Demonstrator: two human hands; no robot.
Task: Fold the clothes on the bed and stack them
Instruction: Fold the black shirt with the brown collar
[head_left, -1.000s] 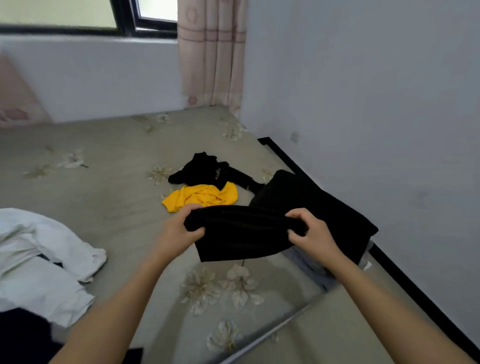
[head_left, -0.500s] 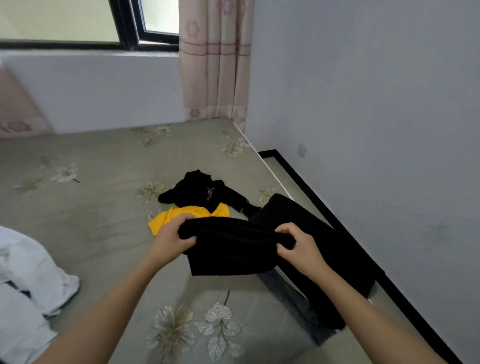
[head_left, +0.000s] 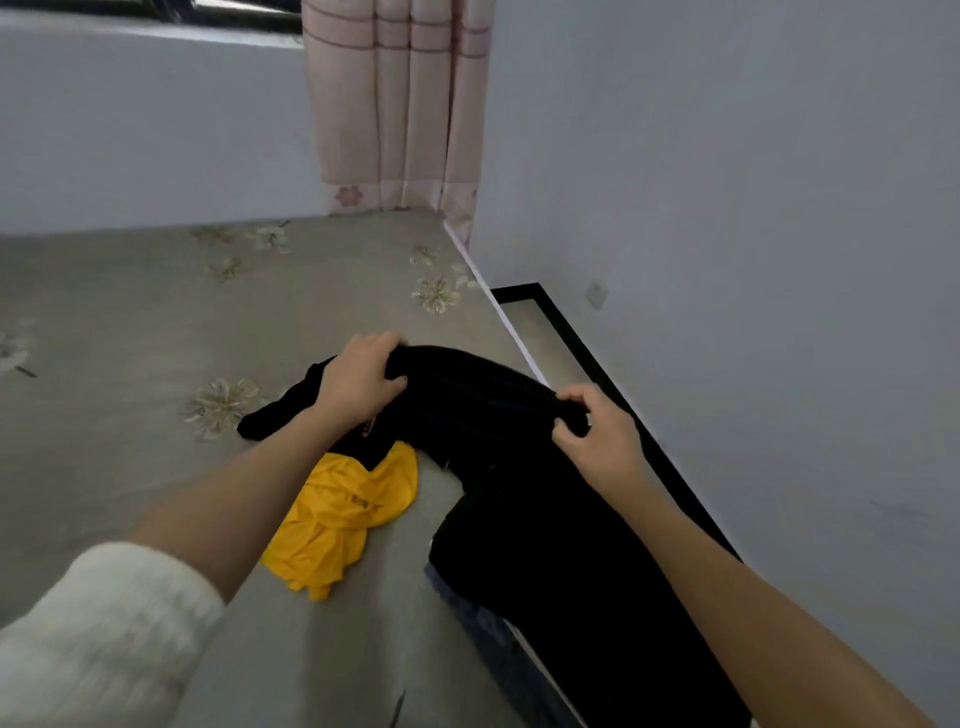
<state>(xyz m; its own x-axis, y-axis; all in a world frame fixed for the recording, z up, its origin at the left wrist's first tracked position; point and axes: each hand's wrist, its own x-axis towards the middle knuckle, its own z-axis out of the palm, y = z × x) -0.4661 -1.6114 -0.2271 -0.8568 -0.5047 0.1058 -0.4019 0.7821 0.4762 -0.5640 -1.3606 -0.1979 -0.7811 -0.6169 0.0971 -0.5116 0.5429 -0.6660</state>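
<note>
- Holds a folded black garment (head_left: 478, 400) by both ends, over the right side of the bed.
- At the garment's left end, left hand (head_left: 358, 379) with fingers (head_left: 371, 344) curled over the top fold and thumb pressed on the near side, gripping the cloth.
- At the right end, right hand (head_left: 597, 441) with fingers pinched tight on a bunched corner of the same garment.
- Garment stretched between the hands in a low arch, its lower edge lost against a dark folded pile (head_left: 561, 561) beneath; contact between the two not determinable, black on black.
- Dark folded pile laid along the right edge of the grey-green flower-printed bed (head_left: 130, 338), with a grey layer (head_left: 467, 618) showing under its near left side.
- Crumpled yellow garment (head_left: 348, 514) on the bed, just left of the pile and under the left forearm.
- Crumpled black garment (head_left: 280, 410) just beyond the yellow one, touching it, partly hidden behind the left wrist.
- White textured sleeve (head_left: 104, 629) pushed up the left forearm; right forearm bare.
- Pink pleated curtain (head_left: 395, 104) hanging in the far corner.
- Pale wall (head_left: 753, 208) at right, with a black skirting strip (head_left: 613, 384) along its foot, beside the bed.
</note>
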